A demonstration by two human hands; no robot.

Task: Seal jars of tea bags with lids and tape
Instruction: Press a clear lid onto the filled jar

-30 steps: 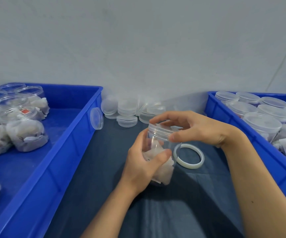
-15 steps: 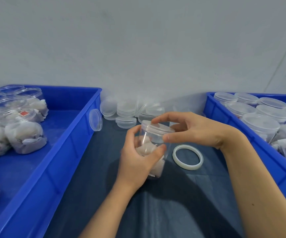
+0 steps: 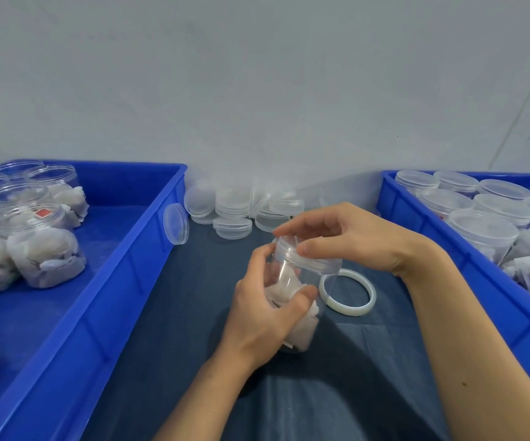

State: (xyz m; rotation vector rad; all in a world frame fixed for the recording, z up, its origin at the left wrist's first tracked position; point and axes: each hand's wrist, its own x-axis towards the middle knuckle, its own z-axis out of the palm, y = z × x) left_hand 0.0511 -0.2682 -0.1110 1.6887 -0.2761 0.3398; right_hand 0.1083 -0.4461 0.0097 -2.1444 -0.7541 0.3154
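Gripping the jar (image 3: 292, 300) round its lower body with the left hand (image 3: 257, 316), thumb across the front and fingers wrapped behind, tilted a bit and held up off the dark cloth (image 3: 174, 313). Pinching the lid (image 3: 305, 254) at its rim with the right hand (image 3: 349, 240), thumb on the near edge and fingertips over the far side, lid sitting on the jar mouth. Looks like screwing it down, though can't tell how far the thread has caught.

Handling guess: thin clear plastic, very light, only a few tea bags (image 3: 295, 313) inside so hardly any weight. Walls probably flex if squeezed hard, which could oval the mouth and make the lid cross-thread. Smooth and a bit slippery too. So best held low on the body with a wrap grip like now, and turned from the ribbed lid edge, not the flat top. Not fragile really, more dent-prone than breakable.

Tape roll (image 3: 348, 292) lying flat on the cloth just behind and right of the jar, close enough to grab next. Spare lids (image 3: 235, 211) piled at the back by the wall. Left bin (image 3: 149, 249) holding open jars of tea bags, right bin (image 3: 422, 243) holding lidded ones. Plenty left to do, by the look of it.
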